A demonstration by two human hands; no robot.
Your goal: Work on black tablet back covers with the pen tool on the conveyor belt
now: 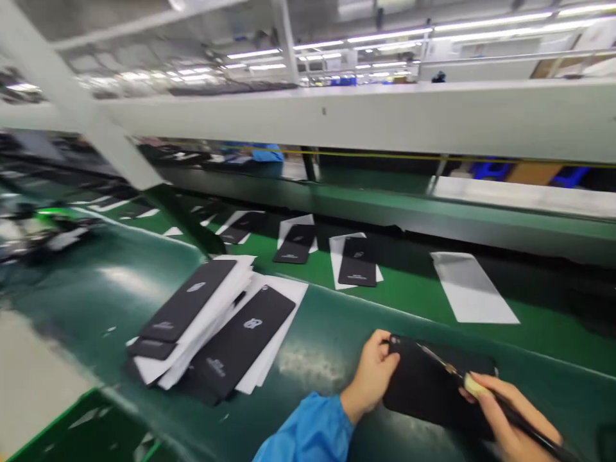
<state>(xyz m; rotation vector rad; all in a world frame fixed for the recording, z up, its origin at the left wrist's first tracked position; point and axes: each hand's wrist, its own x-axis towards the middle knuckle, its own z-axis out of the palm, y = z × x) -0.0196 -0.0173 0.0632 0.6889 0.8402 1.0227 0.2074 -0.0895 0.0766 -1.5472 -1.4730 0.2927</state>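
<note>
Panel stack (192, 314) near left hand (373, 380)

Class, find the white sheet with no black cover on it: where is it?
In the head view, the white sheet lies right of centre on the green belt, beyond the black cover the left hand holds.
</note>
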